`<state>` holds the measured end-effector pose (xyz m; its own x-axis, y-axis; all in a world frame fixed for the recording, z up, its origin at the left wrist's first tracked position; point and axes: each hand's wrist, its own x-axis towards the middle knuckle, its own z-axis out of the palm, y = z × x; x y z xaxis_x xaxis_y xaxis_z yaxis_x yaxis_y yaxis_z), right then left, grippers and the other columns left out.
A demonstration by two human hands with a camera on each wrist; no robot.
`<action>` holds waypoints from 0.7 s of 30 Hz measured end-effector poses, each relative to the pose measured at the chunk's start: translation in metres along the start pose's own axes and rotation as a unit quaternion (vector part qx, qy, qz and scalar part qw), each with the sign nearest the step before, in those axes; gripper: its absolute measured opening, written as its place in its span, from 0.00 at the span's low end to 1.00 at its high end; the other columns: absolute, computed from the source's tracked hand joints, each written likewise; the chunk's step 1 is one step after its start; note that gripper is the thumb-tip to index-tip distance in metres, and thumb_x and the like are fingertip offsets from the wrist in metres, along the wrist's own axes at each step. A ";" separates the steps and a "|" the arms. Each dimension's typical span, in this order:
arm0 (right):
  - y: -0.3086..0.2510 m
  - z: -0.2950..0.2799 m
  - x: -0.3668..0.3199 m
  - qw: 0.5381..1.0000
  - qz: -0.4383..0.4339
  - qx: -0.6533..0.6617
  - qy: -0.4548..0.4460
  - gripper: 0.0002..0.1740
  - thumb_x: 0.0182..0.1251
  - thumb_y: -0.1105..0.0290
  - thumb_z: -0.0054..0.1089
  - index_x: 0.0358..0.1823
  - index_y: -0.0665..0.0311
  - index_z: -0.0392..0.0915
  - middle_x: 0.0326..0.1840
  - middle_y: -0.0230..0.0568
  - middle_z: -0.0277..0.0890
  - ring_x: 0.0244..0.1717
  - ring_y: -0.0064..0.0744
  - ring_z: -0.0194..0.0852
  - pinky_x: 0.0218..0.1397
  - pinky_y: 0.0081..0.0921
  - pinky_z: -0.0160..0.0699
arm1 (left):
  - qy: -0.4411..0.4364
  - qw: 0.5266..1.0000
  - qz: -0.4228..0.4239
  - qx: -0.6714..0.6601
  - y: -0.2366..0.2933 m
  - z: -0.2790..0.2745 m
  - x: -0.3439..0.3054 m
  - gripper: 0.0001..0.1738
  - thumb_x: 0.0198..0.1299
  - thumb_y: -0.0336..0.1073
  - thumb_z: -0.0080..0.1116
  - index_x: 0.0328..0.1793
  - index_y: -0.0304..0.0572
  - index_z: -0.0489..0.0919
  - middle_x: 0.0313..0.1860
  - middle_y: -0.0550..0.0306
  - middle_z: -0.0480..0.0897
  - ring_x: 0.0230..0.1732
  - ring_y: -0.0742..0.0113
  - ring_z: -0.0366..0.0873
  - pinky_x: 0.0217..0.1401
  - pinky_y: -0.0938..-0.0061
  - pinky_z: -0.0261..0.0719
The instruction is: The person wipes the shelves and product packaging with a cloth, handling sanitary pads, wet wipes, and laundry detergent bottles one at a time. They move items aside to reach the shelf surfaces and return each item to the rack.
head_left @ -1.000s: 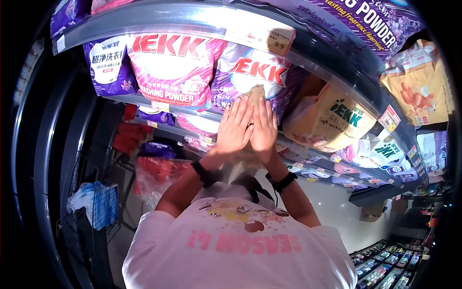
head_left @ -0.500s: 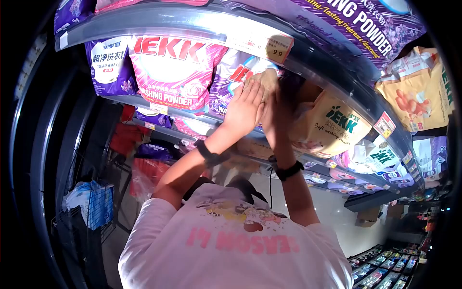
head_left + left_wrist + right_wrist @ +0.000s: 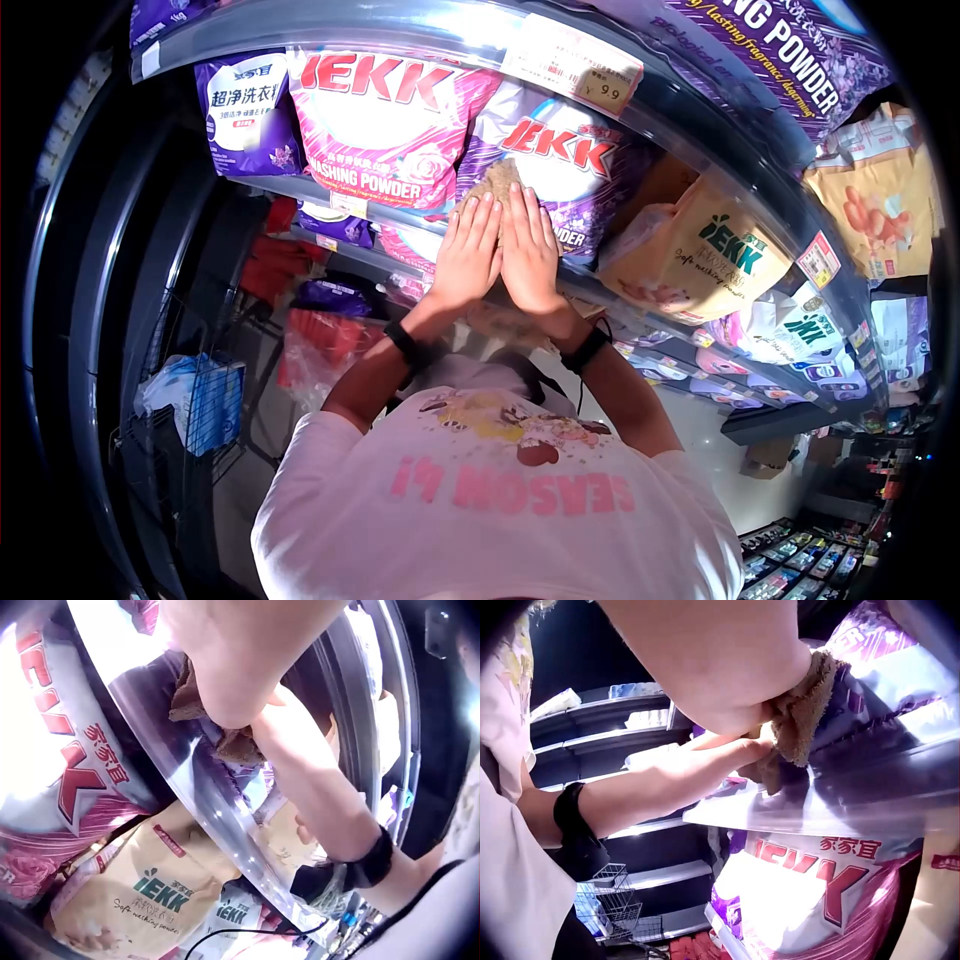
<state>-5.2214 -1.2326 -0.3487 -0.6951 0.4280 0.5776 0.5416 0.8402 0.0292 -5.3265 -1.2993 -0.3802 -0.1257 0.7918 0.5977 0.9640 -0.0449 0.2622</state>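
A brown terry cloth (image 3: 497, 182) lies beneath both hands, in front of a purple-and-white washing powder bag (image 3: 565, 160). My left hand (image 3: 468, 250) presses it with straight fingers. Close beside it, my right hand (image 3: 528, 250) also lies flat, its fingers straight and pointing up toward the bag. In the right wrist view the bunched cloth (image 3: 810, 712) sticks out past the hand at the clear shelf edge (image 3: 780, 810). Folds of the cloth (image 3: 240, 746) show under the hand in the left wrist view, along the same edge.
A pink washing powder bag (image 3: 385, 130) stands left of the hands, a yellow one (image 3: 695, 250) to the right. Above runs another shelf edge with a price card (image 3: 575, 70). A wire basket (image 3: 210, 410) holding a blue-and-white pack stands lower left.
Both hands slid the cloth right across the front of the purple bag, then back left. They now lie nearer the pink bag than in either earlier frame.
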 end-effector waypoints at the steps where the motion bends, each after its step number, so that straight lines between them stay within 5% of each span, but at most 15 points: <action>1: -0.002 0.004 0.001 1.000 -0.005 0.006 0.010 0.22 0.62 0.70 0.44 0.57 0.69 0.70 0.70 0.43 0.57 0.72 0.40 0.50 0.71 0.34 0.49 | -0.005 1.000 -0.001 -0.014 -0.003 0.003 -0.002 0.38 0.55 0.39 0.49 0.70 0.26 0.55 0.71 0.33 0.54 0.72 0.38 0.47 0.74 0.52 0.44; 8: 0.018 0.000 -0.040 0.999 0.036 -0.015 0.021 0.22 0.62 0.69 0.43 0.58 0.67 0.69 0.70 0.46 0.57 0.71 0.43 0.52 0.71 0.37 0.51 | 0.005 0.997 0.021 -0.068 0.024 0.023 -0.008 0.36 0.54 0.40 0.53 0.68 0.31 0.60 0.69 0.36 0.58 0.71 0.42 0.54 0.69 0.53 0.56; 12: 0.033 -0.019 -0.064 0.997 0.070 -0.002 0.033 0.22 0.57 0.75 0.48 0.55 0.76 0.69 0.66 0.61 0.59 0.66 0.59 0.58 0.65 0.44 0.61 | 0.029 0.994 0.091 -0.059 0.050 0.030 -0.005 0.32 0.53 0.42 0.55 0.63 0.32 0.67 0.65 0.39 0.66 0.65 0.43 0.65 0.65 0.55 0.64; 15: 0.032 -0.020 -0.070 0.991 0.113 0.055 0.041 0.22 0.57 0.76 0.48 0.54 0.78 0.68 0.65 0.64 0.58 0.64 0.62 0.59 0.64 0.48 0.61 | 0.067 0.991 0.096 -0.059 0.056 0.037 -0.002 0.30 0.52 0.39 0.53 0.62 0.34 0.69 0.64 0.43 0.67 0.64 0.46 0.65 0.64 0.55 0.64; 21: 0.021 -0.003 -0.053 0.983 0.051 0.159 0.082 0.21 0.64 0.76 0.42 0.58 0.78 0.65 0.67 0.63 0.55 0.67 0.62 0.53 0.69 0.45 0.55 | 0.102 0.972 0.053 -0.206 0.031 0.018 0.012 0.23 0.47 0.28 0.55 0.53 0.35 0.71 0.53 0.46 0.71 0.56 0.48 0.67 0.57 0.60 0.65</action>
<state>-5.1722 -1.2389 -0.3761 -0.5450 0.4784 0.6885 0.4115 0.8681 -0.2775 -5.2939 -1.2803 -0.3780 -0.1141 0.6345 0.7645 0.8037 -0.3935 0.4465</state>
